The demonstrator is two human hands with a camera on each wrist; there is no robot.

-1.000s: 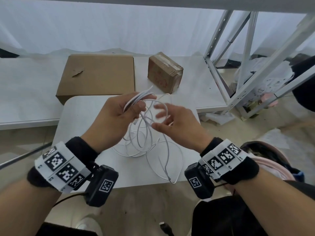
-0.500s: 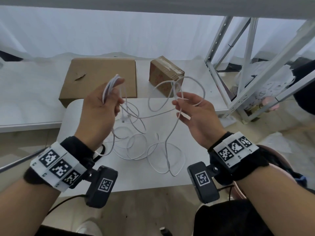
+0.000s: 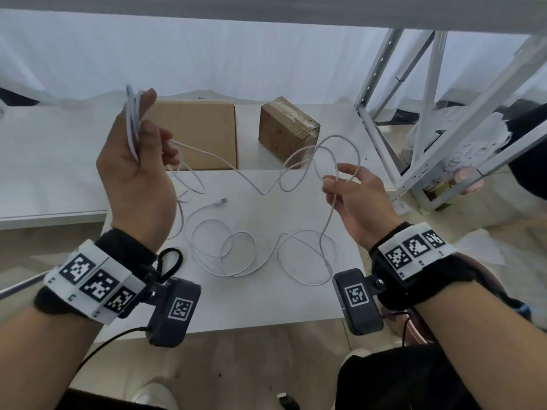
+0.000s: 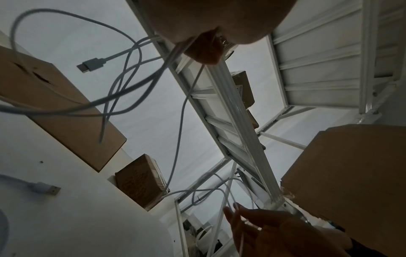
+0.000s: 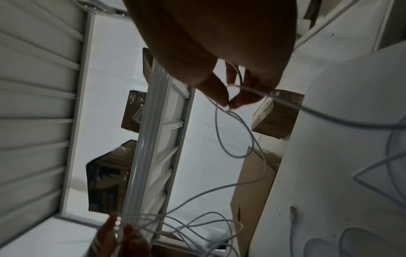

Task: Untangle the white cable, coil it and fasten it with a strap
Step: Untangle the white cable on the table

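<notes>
Hands pulled further apart, left hand (image 3: 134, 173) rose. Left grip closed on bundled strands of white cable (image 3: 236, 176); right hand (image 3: 353, 196) pinched one strand. Cable spanned between them, loose loops and plug lying on counter (image 3: 266, 303).

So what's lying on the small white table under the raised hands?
On the small white table lie loose loops of the thin white cable and its USB plug. No strap is visible; the left hand and right hand cover part of the top.
</notes>
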